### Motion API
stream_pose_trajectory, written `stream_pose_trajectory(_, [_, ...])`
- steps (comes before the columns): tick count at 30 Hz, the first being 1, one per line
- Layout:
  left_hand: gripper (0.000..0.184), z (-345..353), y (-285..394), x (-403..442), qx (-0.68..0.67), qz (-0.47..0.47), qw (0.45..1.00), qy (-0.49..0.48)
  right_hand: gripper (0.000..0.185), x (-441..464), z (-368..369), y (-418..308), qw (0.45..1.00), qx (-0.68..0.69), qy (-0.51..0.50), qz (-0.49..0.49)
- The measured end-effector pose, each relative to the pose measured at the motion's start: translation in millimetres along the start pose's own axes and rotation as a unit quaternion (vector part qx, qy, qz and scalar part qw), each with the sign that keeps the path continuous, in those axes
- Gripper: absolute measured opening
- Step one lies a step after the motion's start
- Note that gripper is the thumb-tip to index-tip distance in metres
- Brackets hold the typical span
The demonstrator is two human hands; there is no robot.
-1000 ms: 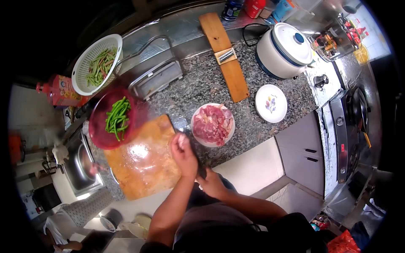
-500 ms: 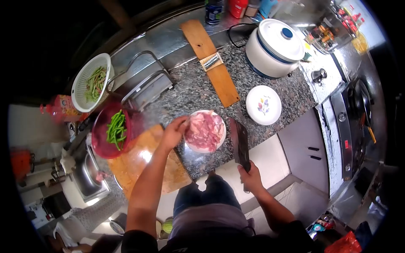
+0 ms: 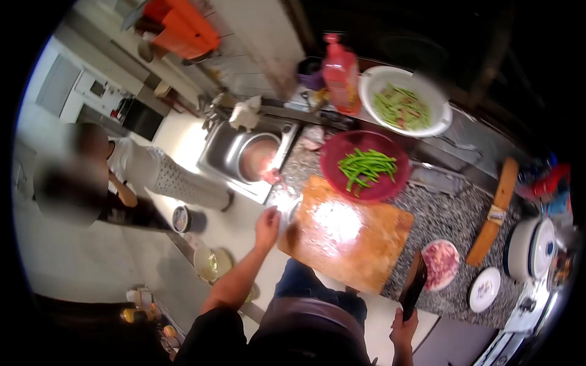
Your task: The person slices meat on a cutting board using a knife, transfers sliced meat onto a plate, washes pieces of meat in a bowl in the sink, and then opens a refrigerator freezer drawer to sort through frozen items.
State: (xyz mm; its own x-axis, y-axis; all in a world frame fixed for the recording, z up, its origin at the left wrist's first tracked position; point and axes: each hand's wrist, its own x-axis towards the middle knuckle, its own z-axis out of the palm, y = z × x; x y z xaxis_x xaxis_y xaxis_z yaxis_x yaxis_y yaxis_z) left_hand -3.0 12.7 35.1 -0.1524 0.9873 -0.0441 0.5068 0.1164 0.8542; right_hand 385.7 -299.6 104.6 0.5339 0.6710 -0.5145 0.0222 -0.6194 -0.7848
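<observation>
My right hand point(image 3: 403, 327) grips the handle of a cleaver point(image 3: 415, 283), whose dark blade points up beside a plate of sliced raw meat point(image 3: 441, 265). My left hand point(image 3: 267, 227) is off the left edge of the wooden cutting board point(image 3: 360, 250), near the counter edge by the sink; its fingers are bent together, and what they hold, if anything, is too small to tell. The wet board shines with glare. Behind it a dark red bowl point(image 3: 332, 160) holds green beans point(image 3: 366, 169).
A sink point(image 3: 223, 149) with a metal basin lies left, with raw meat point(image 3: 271, 176) at its edge. Behind stand a white colander point(image 3: 441, 124) and a red bottle point(image 3: 340, 76). At right are a slicer point(image 3: 488, 235), a plate point(image 3: 484, 290) and a pot point(image 3: 520, 249). Another person point(image 3: 131, 165) is far left.
The view has swung left toward the sink. My left hand has moved from the meat plate to the board's left side. The cleaver stays in my right hand.
</observation>
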Motion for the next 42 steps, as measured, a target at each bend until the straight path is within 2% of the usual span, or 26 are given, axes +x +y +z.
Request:
stream_pose_trajectory(3, [0.028, -70.4, -37.1, 77.1, 0.103, 0.022, 0.992, 0.076, 0.020, 3.8, 45.3, -19.7, 0.999, -0.018, 0.003, -0.040])
stream_pose_trajectory(5, [0.030, -94.6, -58.5, 136.5, 0.145, -0.007, 0.988, 0.044, 0.021, 5.9, 78.3, -27.7, 0.999, 0.020, 0.031, -0.032])
stream_pose_trajectory(6, [0.031, -112.8, -42.3, 171.3, 0.173, -0.031, 0.984, 0.018, 0.021, 4.9, 100.8, -27.7, 0.997, 0.035, 0.044, -0.047])
stream_pose_trajectory(9, [0.043, -108.4, -151.2, 288.4, 0.223, -0.029, 0.969, -0.106, 0.021, 8.7, 168.8, -51.5, 0.995, 0.040, 0.077, -0.039])
stream_pose_trajectory(10, [0.054, -99.3, -147.0, 305.3, 0.273, -0.029, 0.953, -0.131, 0.026, 0.5, 186.0, -66.4, 0.996, 0.030, 0.086, -0.010])
stream_pose_trajectory(11, [0.059, -90.7, -135.6, 321.0, 0.246, -0.068, 0.944, -0.207, 0.015, 3.3, 220.6, -111.6, 0.990, 0.026, 0.139, 0.016])
stream_pose_trajectory(14, [0.060, -45.2, -204.5, 369.9, 0.177, -0.120, 0.940, -0.264, 0.016, 7.0, 265.6, -99.1, 0.986, 0.104, 0.127, 0.011])
stream_pose_trajectory(16, [0.065, -23.4, -206.1, 382.6, 0.301, -0.077, 0.912, -0.267, 0.017, 3.5, 293.9, -114.2, 0.982, 0.042, 0.181, 0.019])
stream_pose_trajectory(19, [0.069, -0.3, -187.3, 385.6, 0.327, -0.038, 0.911, -0.250, 0.019, -7.0, 327.3, -147.5, 0.969, 0.008, 0.232, 0.084])
stream_pose_trajectory(21, [0.071, 11.0, -199.9, 394.6, 0.288, -0.012, 0.920, -0.267, 0.020, -14.1, 337.8, -158.7, 0.963, 0.007, 0.246, 0.106])
stream_pose_trajectory(23, [0.072, 26.3, -220.8, 401.7, 0.171, 0.090, 0.926, -0.324, 0.018, -23.6, 338.8, -157.3, 0.972, -0.037, 0.199, 0.120])
stream_pose_trajectory(24, [0.070, 34.9, -224.7, 403.0, 0.155, 0.034, 0.924, -0.347, 0.017, -25.2, 343.9, -165.9, 0.966, -0.040, 0.199, 0.161])
stream_pose_trajectory(25, [0.068, 37.8, -230.2, 402.2, 0.156, 0.037, 0.914, -0.373, 0.016, -22.2, 351.5, -173.0, 0.957, -0.008, 0.226, 0.184])
stream_pose_trajectory(26, [0.065, 37.8, -225.1, 398.9, 0.151, 0.048, 0.901, -0.404, 0.016, -21.6, 357.6, -182.8, 0.959, -0.021, 0.215, 0.183])
stream_pose_trajectory(27, [0.062, 24.8, -193.0, 386.1, 0.149, 0.031, 0.910, -0.386, 0.015, -24.9, 360.0, -188.5, 0.961, -0.033, 0.207, 0.182])
stream_pose_trajectory(28, [0.061, 28.5, -197.3, 381.4, 0.145, 0.006, 0.908, -0.393, 0.012, -31.6, 358.1, -168.9, 0.960, -0.006, 0.222, 0.169])
stream_pose_trajectory(29, [0.053, 29.2, -192.4, 370.8, 0.190, 0.017, 0.915, -0.356, 0.010, -37.8, 356.0, -149.9, 0.960, 0.021, 0.231, 0.155])
stream_pose_trajectory(31, [0.031, 36.5, -222.2, 362.3, 0.177, 0.102, 0.918, -0.340, 0.012, -39.4, 356.4, -148.2, 0.954, 0.071, 0.255, 0.144])
stream_pose_trajectory(32, [0.024, 36.8, -220.5, 356.8, 0.131, 0.097, 0.937, -0.308, 0.013, -40.7, 354.3, -143.1, 0.954, 0.082, 0.255, 0.137])
stream_pose_trajectory(33, [0.007, 38.7, -224.5, 362.0, 0.131, 0.144, 0.919, -0.344, 0.018, -42.7, 351.7, -137.9, 0.953, 0.093, 0.258, 0.130])
stream_pose_trajectory(34, [0.012, 38.7, -228.0, 354.9, 0.011, 0.102, 0.941, -0.324, 0.019, -47.1, 347.8, -133.8, 0.945, 0.133, 0.258, 0.149])
stream_pose_trajectory(35, [0.018, 47.0, -283.2, 365.8, -0.130, -0.134, 0.901, -0.391, 0.018, -48.0, 349.5, -138.0, 0.941, 0.102, 0.280, 0.162])
stream_pose_trajectory(36, [0.022, 29.1, -223.0, 360.0, -0.102, -0.165, 0.909, -0.370, 0.018, -53.1, 349.6, -129.7, 0.939, 0.095, 0.288, 0.164])
stream_pose_trajectory(37, [0.020, 11.4, -201.4, 358.3, -0.168, -0.115, 0.894, -0.398, 0.017, -58.2, 347.4, -124.1, 0.938, 0.088, 0.293, 0.165])
stream_pose_trajectory(40, [0.012, -12.8, -182.1, 365.1, -0.308, -0.314, 0.829, -0.345, 0.016, -61.8, 345.6, -136.3, 0.932, 0.114, 0.310, 0.149])
stream_pose_trajectory(42, [0.016, -26.9, -191.5, 377.4, -0.336, -0.346, 0.821, -0.307, 0.015, -67.2, 345.7, -124.6, 0.931, 0.146, 0.310, 0.126])
